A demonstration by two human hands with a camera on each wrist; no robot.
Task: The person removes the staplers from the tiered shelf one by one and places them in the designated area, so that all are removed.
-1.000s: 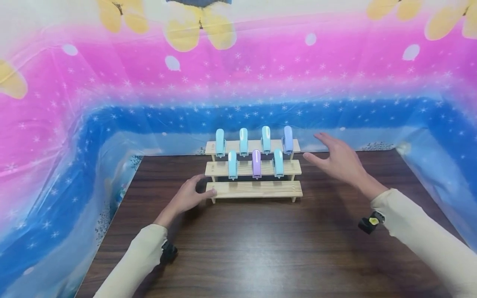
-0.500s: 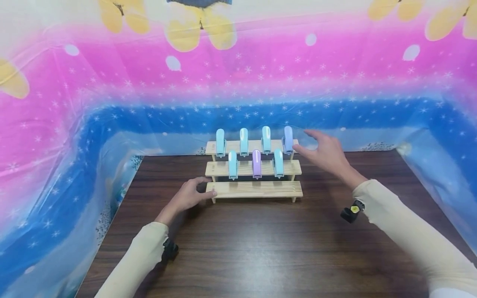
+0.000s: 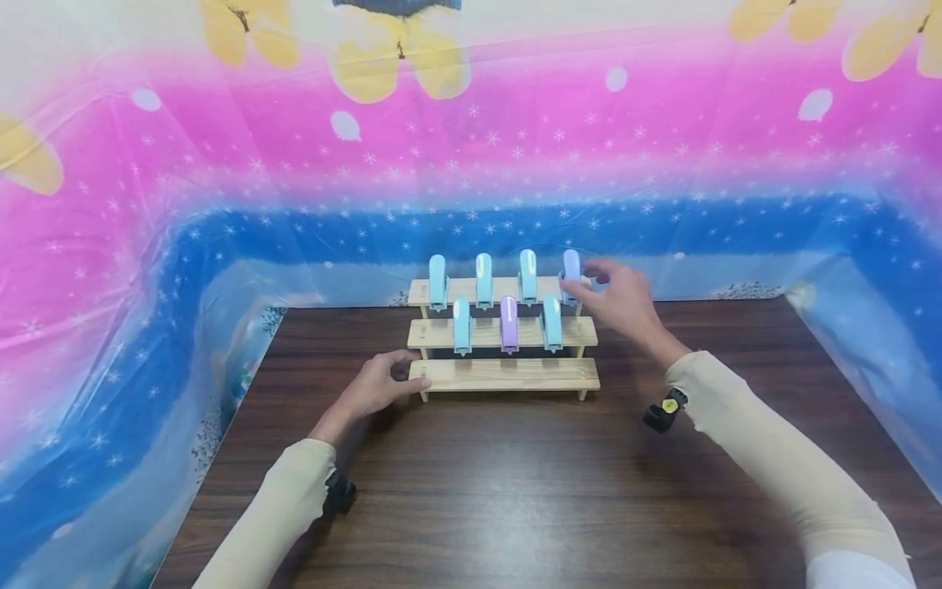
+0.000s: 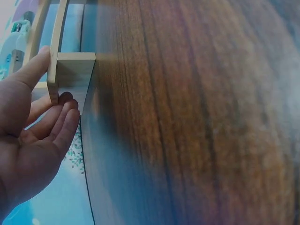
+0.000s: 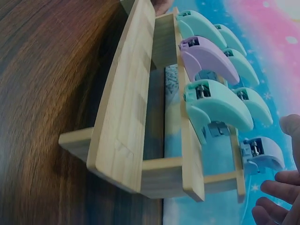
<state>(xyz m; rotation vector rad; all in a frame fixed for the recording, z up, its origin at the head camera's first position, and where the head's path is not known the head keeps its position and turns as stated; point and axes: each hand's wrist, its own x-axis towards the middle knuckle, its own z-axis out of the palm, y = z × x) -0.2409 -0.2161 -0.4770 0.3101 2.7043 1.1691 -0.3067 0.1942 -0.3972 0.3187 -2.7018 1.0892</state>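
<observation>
A three-step wooden display stand (image 3: 508, 374) holds several small arched hole punches. Three light-blue ones and a lavender hole punch (image 3: 571, 266) line the top step; on the middle step a purple hole punch (image 3: 509, 323) sits between two light-blue ones. My left hand (image 3: 373, 383) grips the left end of the lowest step, thumb on top and fingers curled below it in the left wrist view. My right hand (image 3: 621, 303) is at the lavender hole punch, thumb overlapping it in the head view. The right wrist view shows thumb and loosely bent fingers spread either side of it.
The stand is on a dark wood-grain table (image 3: 486, 483), near its back edge. Behind and around the table hangs a pink and blue printed cloth (image 3: 515, 164). The lowest step bears no hole punches.
My right hand has moved left from beyond the stand to the lavender hole punch, its thumb and fingers coming closer together. My left hand has stayed on the stand.
</observation>
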